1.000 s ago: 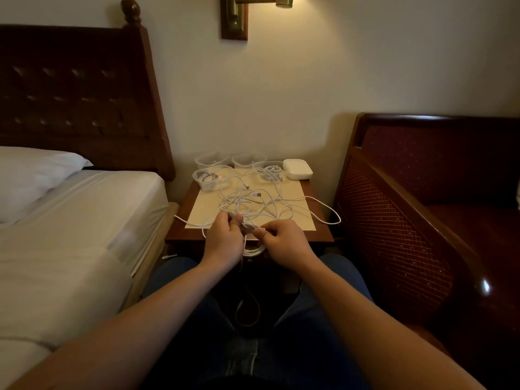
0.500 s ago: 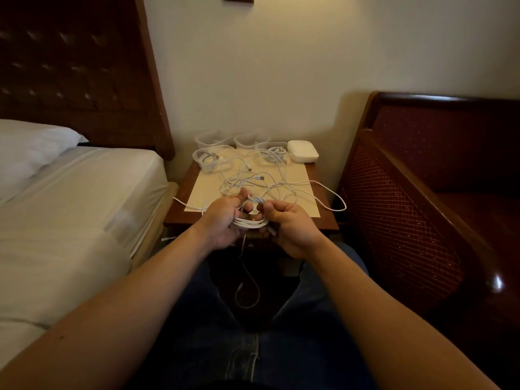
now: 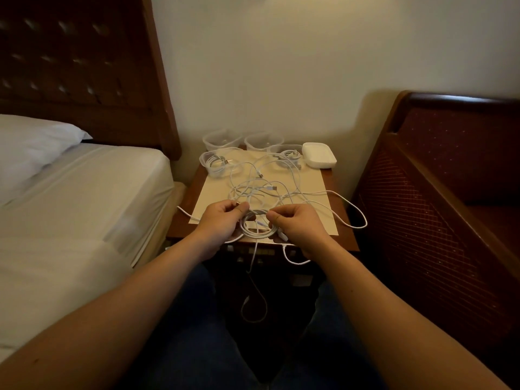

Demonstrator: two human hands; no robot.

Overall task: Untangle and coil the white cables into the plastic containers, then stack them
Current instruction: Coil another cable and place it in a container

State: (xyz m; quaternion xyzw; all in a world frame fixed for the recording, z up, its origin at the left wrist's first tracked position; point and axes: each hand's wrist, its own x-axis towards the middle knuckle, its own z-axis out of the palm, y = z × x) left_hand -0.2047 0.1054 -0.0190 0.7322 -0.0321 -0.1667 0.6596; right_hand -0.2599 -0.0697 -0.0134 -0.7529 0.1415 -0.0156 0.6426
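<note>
While loose strands sprawl over the paper mat (image 3: 213,190), both hands' fingers (image 3: 239,212) pinch the round white cable coil (image 3: 257,230).

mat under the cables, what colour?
Plain cream mat, no pattern; head view.

A small dark wooden nightstand (image 3: 342,178) carries a cream paper sheet (image 3: 213,192). On that sheet lie tangled white cables (image 3: 261,187); behind it stand clear plastic containers (image 3: 222,139) and a white lidded box (image 3: 319,154).
</note>
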